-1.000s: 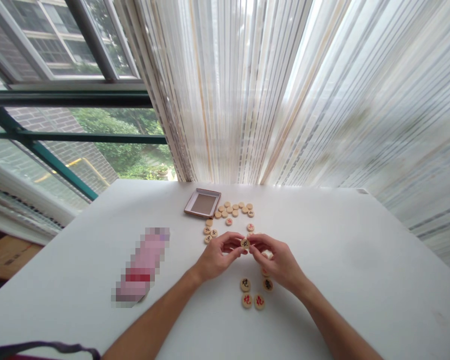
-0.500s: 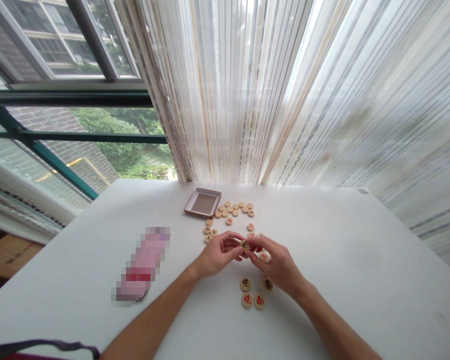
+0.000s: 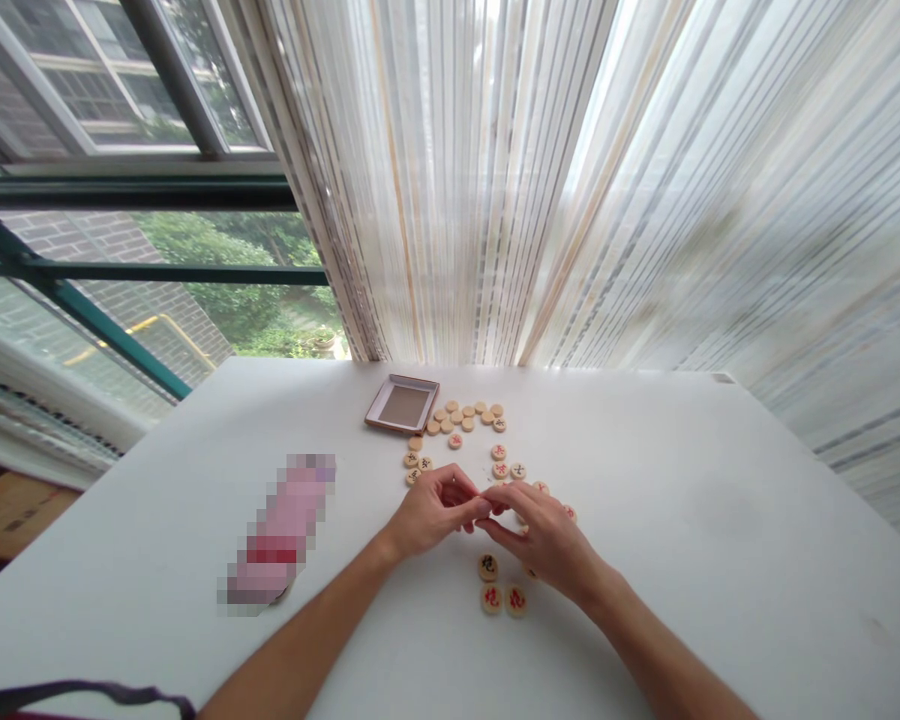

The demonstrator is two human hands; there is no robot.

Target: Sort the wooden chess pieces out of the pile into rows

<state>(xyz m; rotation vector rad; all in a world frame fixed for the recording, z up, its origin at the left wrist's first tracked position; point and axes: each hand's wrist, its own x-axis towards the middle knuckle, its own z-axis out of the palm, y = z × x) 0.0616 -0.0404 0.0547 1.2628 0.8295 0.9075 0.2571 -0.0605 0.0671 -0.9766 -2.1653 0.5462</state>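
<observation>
Round wooden chess discs with red or black characters lie scattered on a white table (image 3: 682, 520). My left hand (image 3: 431, 515) and my right hand (image 3: 540, 535) meet fingertip to fingertip above the table's middle, pinched together; the disc they held earlier is hidden between the fingers. Three discs (image 3: 501, 590) lie just below my hands, near my right wrist. Two more discs (image 3: 508, 469) sit right behind my fingers, and one disc (image 3: 570, 512) peeks out beside my right knuckles.
A small brown square tray (image 3: 403, 404) stands at the back, with a cluster of plain discs (image 3: 465, 417) beside it. A blurred pink object (image 3: 277, 535) lies on the left. Striped curtains hang behind the table; a window is at the left.
Both hands have sunk slightly toward the table and closed tighter. The disc that showed between the fingertips is now hidden by them.
</observation>
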